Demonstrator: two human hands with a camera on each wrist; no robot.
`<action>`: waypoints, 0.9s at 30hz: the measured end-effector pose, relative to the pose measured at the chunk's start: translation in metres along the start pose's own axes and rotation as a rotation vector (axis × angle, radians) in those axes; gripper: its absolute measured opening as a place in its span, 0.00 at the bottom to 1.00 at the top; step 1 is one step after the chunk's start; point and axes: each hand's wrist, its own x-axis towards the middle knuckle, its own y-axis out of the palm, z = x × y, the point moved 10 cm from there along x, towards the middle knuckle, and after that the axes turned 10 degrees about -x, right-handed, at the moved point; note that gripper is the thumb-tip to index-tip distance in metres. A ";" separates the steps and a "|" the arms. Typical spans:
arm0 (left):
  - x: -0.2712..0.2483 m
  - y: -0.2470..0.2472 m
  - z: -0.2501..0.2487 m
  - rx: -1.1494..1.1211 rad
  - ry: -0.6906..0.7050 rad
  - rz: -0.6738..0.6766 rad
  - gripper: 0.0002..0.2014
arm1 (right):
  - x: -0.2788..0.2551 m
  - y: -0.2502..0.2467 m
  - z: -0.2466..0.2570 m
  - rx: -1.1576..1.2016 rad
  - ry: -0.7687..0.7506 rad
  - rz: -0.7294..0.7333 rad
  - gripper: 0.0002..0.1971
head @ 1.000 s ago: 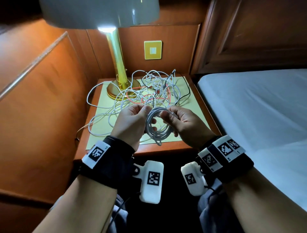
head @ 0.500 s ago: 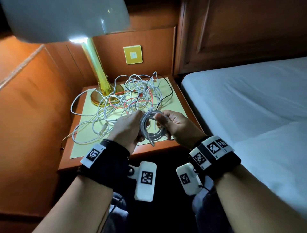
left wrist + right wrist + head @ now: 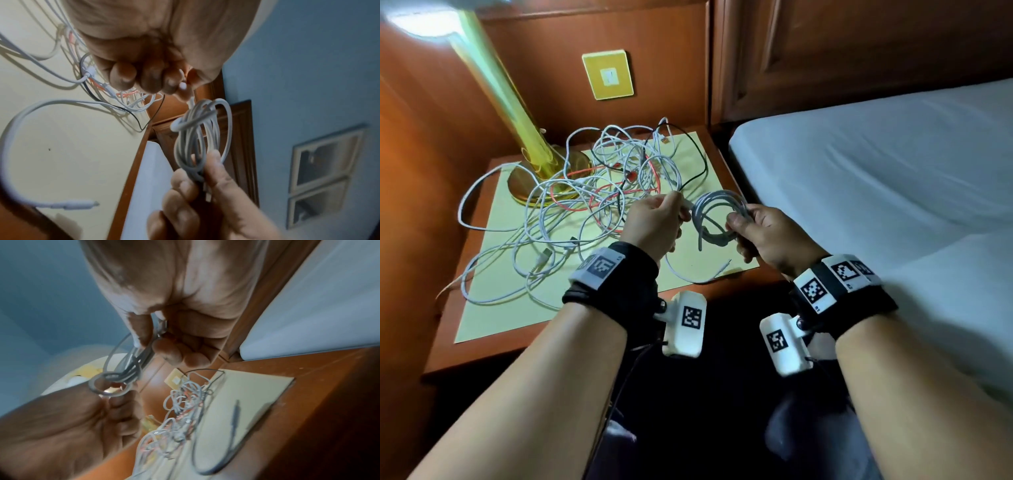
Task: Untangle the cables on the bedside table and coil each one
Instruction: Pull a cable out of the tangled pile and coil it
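Head view, hands [image 3: 654, 226] apart, coil [image 3: 717, 219] shifted right

Head looks down; wrist views close, sharing the coil [image 3: 717, 219].

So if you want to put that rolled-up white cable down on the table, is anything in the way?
Partly. The coiled white cable, held by the right hand and left hand, hangs over the table's near right corner. A loose white cable end lies below it on the yellow mat, and the tangled pile fills the left.
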 end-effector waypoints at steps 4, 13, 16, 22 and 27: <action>0.009 0.020 0.020 0.009 -0.098 0.106 0.17 | 0.019 -0.006 -0.031 -0.087 0.113 -0.035 0.14; 0.018 0.042 0.025 0.498 0.067 0.220 0.11 | 0.048 -0.021 -0.077 -0.430 0.309 -0.107 0.13; 0.016 0.043 0.024 0.672 0.101 0.269 0.12 | 0.049 -0.018 -0.072 -0.457 0.304 -0.125 0.16; 0.011 0.034 0.025 0.828 0.088 0.303 0.14 | 0.047 -0.014 -0.073 -0.419 0.314 -0.055 0.27; 0.008 0.033 0.024 0.844 0.094 0.311 0.12 | 0.044 -0.020 -0.069 -0.480 0.298 -0.046 0.30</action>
